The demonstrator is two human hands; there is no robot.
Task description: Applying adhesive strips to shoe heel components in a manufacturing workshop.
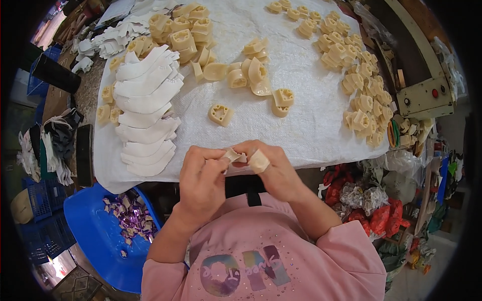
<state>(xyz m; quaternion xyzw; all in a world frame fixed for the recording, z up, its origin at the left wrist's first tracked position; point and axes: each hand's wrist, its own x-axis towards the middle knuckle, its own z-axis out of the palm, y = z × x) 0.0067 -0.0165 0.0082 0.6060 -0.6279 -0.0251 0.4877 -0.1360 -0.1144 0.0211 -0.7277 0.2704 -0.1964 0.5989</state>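
My left hand and my right hand are close together at the table's near edge. Both are closed around a small cream moulded piece, shaped like a shoe heel. A pale flap shows between my left fingertips; whether it belongs to that piece, I cannot tell. Beyond my hands, a single hollow cream piece lies on the white-covered table. To the left, curved white sheets overlap in a fanned row. A heap of cream pieces stands behind them.
More cream pieces line the table's right side. A blue basin with purple shiny bits sits low at left. Red bags lie below at right, under a beige machine box. A dark cylinder is at far left.
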